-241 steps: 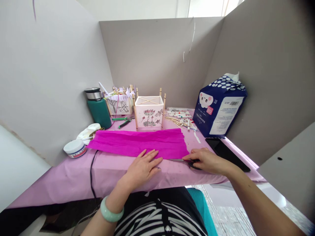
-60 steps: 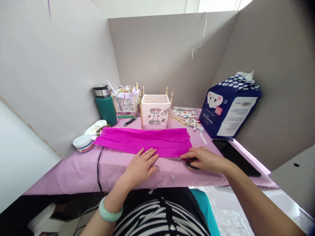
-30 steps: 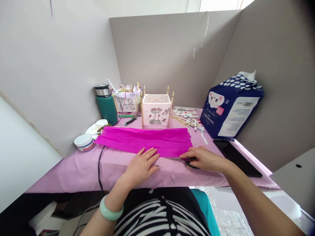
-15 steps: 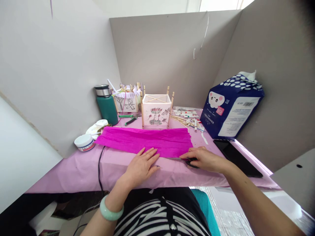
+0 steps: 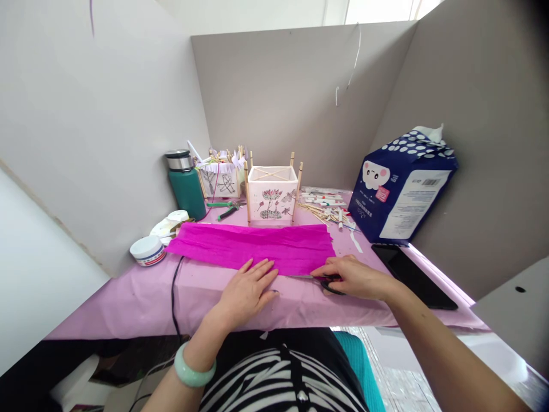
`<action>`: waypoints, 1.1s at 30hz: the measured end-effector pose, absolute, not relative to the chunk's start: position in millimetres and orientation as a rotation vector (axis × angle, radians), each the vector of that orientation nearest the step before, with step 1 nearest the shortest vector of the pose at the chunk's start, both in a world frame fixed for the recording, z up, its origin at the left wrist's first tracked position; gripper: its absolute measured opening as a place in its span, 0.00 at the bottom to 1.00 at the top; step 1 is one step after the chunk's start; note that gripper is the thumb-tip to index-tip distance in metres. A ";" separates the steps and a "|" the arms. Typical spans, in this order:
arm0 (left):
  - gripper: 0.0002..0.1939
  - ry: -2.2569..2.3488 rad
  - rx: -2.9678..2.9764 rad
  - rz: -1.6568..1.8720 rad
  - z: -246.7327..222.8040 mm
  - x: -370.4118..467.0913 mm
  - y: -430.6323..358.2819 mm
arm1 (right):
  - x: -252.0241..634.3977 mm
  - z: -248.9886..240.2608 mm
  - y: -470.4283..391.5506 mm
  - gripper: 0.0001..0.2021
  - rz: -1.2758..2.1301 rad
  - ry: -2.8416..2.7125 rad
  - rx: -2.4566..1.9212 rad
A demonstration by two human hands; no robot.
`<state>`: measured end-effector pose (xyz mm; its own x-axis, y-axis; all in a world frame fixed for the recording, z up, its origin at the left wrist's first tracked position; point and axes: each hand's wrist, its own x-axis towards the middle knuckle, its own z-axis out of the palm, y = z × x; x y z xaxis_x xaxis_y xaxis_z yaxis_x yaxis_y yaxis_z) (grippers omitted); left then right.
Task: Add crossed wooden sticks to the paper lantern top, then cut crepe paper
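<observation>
A long magenta sheet [image 5: 253,246] lies across the front of the table. My left hand [image 5: 249,292] rests flat with spread fingers, its fingertips on the sheet's near edge. At the sheet's near right corner, my right hand [image 5: 349,277] is closed around the black handles of a pair of scissors [image 5: 333,286]. The blades point left along the near edge and are partly hidden by the sheet. Behind the sheet stands a white box lantern [image 5: 273,197] with wooden corner posts and a drawn lotus.
Around the sheet are a white jar [image 5: 147,250], a green bottle [image 5: 187,186], green-handled pliers [image 5: 227,209], a second decorated box [image 5: 221,180], markers and sticks [image 5: 323,209], a blue package [image 5: 398,189] and a black phone [image 5: 414,277]. A black cable [image 5: 174,297] hangs over the front edge.
My right hand and the scissors have shifted very slightly left along the sheet's near edge. My left hand has stayed in the same place.
</observation>
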<state>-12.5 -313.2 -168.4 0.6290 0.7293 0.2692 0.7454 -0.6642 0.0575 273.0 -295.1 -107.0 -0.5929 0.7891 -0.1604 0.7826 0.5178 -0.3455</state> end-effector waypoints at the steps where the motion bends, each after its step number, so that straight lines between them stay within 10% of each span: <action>1: 0.25 -1.254 -2.778 -0.425 -169.2 -12.8 -312.8 | 272.9 -107.2 -295.0 0.22 0.607 -2.722 -1.413; 33: 0.25 -1.213 -2.718 -0.426 -176.4 -34.1 -317.6 | 273.4 -108.2 -294.9 0.22 0.609 -2.716 -1.413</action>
